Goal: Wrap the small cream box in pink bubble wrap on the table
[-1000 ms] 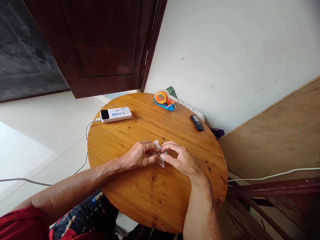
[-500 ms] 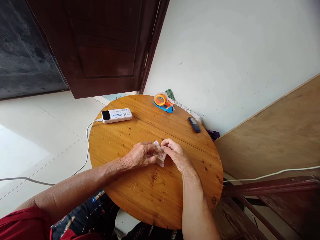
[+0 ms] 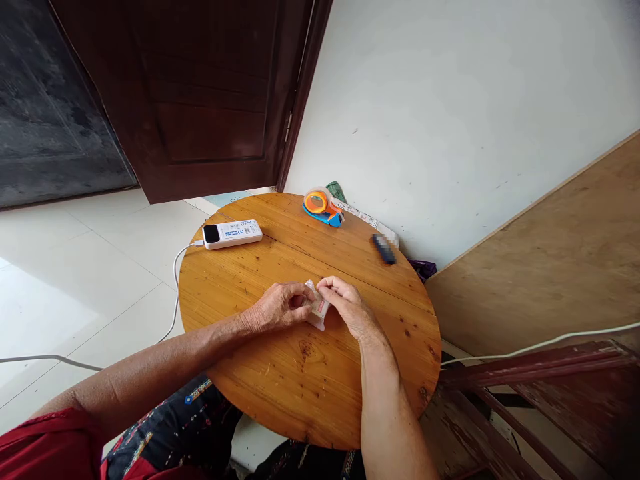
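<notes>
A small whitish packet (image 3: 319, 309) with a red printed patch sits between my hands over the round wooden table. It looks wrapped in clear plastic; its exact kind is too small to make out. My left hand (image 3: 283, 307) is closed on the packet's left side, thumb and fingers pinching it. My right hand (image 3: 347, 301) pinches at its upper right edge with thumb and forefinger. The fingers cover part of the packet.
On the table (image 3: 300, 387) lie a white power bank (image 3: 233, 235) with a plugged-in cable (image 3: 175, 287), an orange and blue tape dispenser (image 3: 324, 205) and a dark blurred object (image 3: 383, 249). A wall (image 3: 450, 120) rises behind; a dark door (image 3: 200, 100) stands at left.
The view has shifted slightly. My left thumb and fingers have moved a little on the packet, and its red print shows slightly differently. Both hands stay at the packet.
</notes>
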Available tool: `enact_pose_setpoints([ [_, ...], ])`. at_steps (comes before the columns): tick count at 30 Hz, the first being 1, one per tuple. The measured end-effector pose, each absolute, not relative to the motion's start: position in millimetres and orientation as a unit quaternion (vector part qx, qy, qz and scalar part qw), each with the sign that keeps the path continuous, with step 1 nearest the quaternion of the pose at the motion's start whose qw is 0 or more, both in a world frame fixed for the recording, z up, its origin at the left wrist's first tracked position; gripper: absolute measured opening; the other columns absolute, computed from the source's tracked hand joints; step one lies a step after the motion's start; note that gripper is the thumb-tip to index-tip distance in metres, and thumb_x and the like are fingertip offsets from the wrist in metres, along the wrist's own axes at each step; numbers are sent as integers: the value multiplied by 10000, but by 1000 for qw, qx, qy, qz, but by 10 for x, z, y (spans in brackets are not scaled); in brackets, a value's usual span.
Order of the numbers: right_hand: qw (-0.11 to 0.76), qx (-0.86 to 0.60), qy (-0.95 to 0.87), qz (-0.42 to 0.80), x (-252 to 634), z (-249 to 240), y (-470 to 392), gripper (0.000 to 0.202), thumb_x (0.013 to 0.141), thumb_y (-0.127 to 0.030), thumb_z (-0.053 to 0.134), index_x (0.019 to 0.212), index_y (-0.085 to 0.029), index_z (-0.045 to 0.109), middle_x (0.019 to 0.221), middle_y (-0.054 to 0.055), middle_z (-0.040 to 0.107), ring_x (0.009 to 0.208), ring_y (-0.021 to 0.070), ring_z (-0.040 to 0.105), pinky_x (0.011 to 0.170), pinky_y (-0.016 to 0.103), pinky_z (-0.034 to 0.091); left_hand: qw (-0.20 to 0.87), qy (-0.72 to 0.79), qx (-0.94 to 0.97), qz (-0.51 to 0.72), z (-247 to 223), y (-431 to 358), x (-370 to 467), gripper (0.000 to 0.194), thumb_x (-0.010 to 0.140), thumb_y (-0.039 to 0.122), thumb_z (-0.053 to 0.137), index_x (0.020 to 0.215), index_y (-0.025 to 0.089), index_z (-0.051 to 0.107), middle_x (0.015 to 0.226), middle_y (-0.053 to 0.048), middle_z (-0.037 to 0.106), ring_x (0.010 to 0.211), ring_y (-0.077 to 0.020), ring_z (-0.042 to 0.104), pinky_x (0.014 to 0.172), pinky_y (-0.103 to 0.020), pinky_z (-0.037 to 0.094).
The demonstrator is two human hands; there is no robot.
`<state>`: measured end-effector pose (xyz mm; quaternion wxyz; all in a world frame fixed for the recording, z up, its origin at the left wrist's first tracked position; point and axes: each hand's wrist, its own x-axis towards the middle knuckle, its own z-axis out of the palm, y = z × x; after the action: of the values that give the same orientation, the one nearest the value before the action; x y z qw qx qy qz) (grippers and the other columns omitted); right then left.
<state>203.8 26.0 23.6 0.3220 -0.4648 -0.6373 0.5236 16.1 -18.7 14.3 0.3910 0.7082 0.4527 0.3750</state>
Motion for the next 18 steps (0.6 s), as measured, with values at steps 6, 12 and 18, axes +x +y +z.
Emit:
enact_pose_setpoints([
  [6, 393, -518, -558, 515, 2143, 208, 350, 347, 717, -542, 640, 802, -206, 625, 798, 30, 684, 749, 180, 612, 655, 287, 426, 536, 412, 592, 439, 191, -131, 51, 288, 745, 288, 597, 946, 130, 729, 807, -32, 696, 717, -150, 591, 659, -241, 451],
  [12, 404, -497, -578, 506, 2233, 286, 333, 262, 704, -449, 696, 794, -207, 656, 815, 31, 687, 794, 183, 615, 711, 300, 431, 547, 494, 457, 497, 215, -51, 9, 230, 678, 248, 609, 853, 126, 693, 525, 57, 505, 485, -78, 427, 491, -200, 346],
  [18, 335, -421, -677, 502, 2240, 416, 230, 183, 739, -382, 721, 795, -216, 668, 1062, 46, 670, 1043, 216, 598, 937, 359, 429, 556, 518, 459, 461, 278, -50, 68, 139, 659, 175, 584, 763, 118, 658, 520, 61, 521, 461, -62, 425, 472, -183, 343],
])
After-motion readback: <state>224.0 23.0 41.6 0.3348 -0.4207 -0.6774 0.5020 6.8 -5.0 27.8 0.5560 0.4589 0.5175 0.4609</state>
